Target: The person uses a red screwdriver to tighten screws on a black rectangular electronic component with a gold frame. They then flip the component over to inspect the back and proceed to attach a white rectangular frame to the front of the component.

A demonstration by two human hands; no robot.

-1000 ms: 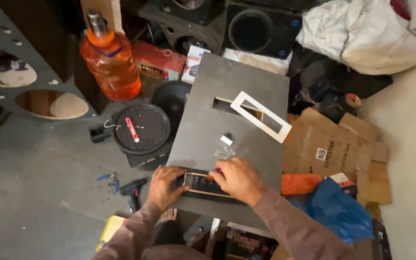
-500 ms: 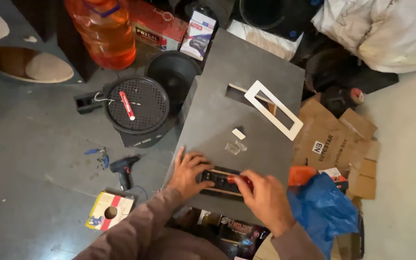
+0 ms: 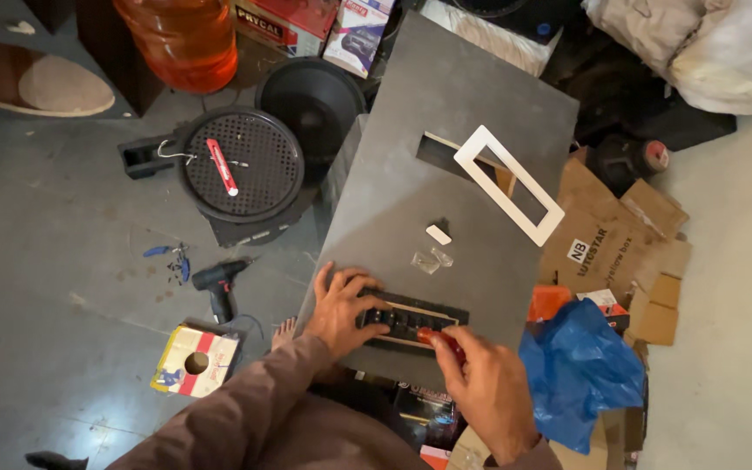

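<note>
While gripping, right hand (image 3: 485,387) on screwdriver (image 3: 439,340).

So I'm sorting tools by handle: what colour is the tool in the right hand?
Red: the tool handle in the right hand, seen in the head view.

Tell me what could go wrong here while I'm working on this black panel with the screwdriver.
1. The left hand steadies the black control panel right beside the red-handled screwdriver in the right hand; a slip could jab the fingers.
2. The white frame lies loose across the cutout in the grey board; a jolt might shift it.
3. The small clear packet near the panel could get knocked off among the clutter.
</note>
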